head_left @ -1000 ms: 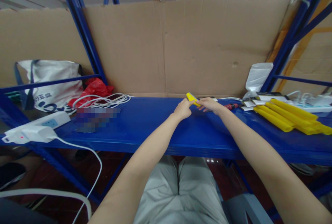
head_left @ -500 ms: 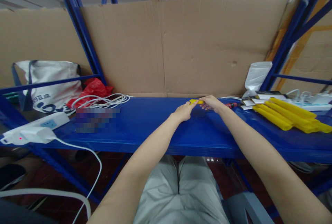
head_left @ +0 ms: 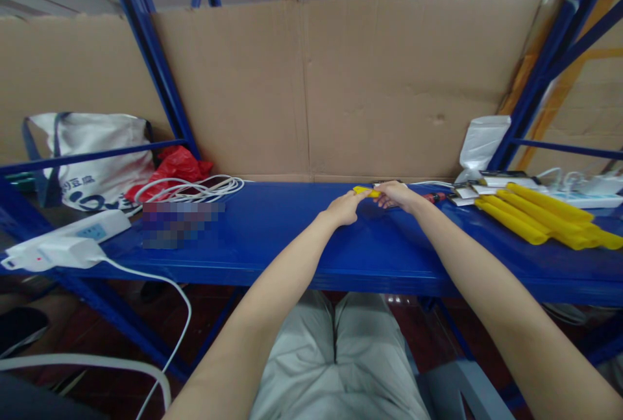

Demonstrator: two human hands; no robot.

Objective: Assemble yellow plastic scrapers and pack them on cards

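Near the back edge of the blue shelf (head_left: 287, 232), my left hand (head_left: 343, 208) is closed on a small yellow object (head_left: 363, 191). My right hand (head_left: 395, 195) meets it from the right, its fingers closed at the object's right end. What the object is cannot be made out. Just behind my right hand lies a dark, flat thing, mostly hidden. A red and black tool (head_left: 435, 197) rests on the shelf to the right of my right wrist.
Several yellow-handled items (head_left: 540, 215) lie at the right beside a white power strip (head_left: 591, 199). At the left are coiled white cables (head_left: 195, 189), a red bag (head_left: 180, 165), a cloth bag (head_left: 104, 154) and another power strip (head_left: 73, 238). Cardboard (head_left: 233, 89) stands behind.
The yellow object and my left hand have shifted very slightly left. My right hand has moved down a little, showing more of the dark, flat thing behind it.
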